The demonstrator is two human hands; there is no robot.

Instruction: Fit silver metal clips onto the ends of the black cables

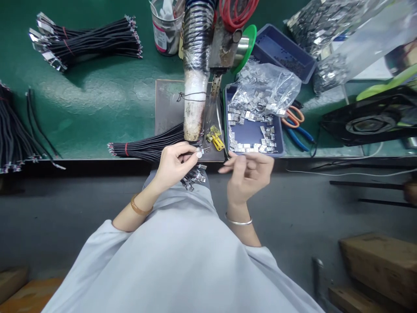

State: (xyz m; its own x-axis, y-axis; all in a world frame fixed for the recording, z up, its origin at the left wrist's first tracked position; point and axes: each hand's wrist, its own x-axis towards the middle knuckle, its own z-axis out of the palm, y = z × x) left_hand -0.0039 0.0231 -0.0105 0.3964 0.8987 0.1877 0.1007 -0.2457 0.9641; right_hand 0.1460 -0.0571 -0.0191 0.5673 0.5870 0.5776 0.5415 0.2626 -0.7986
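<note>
My left hand [176,167] is closed in a pinch on a black cable just behind its small metal connector [204,150], at the bench's front edge. A bundle of black cables [146,147], tied with a red band, lies under and beside that hand. Several metal connector ends [193,177] hang below it over the edge. My right hand [250,176] is in the air to the right, fingers loosely curled and apart, slightly blurred; I see nothing in it. A soldering tip on a stand [215,87] and a yellow clip-like piece [216,141] are just beyond the left hand.
A wrapped duct [195,87] comes down over the work board [167,104]. To the right are a blue tray [279,134] of metal connector shells, orange-and-blue-handled pliers [298,130] and a black fan [368,119]. More cable bundles [91,41] lie at left.
</note>
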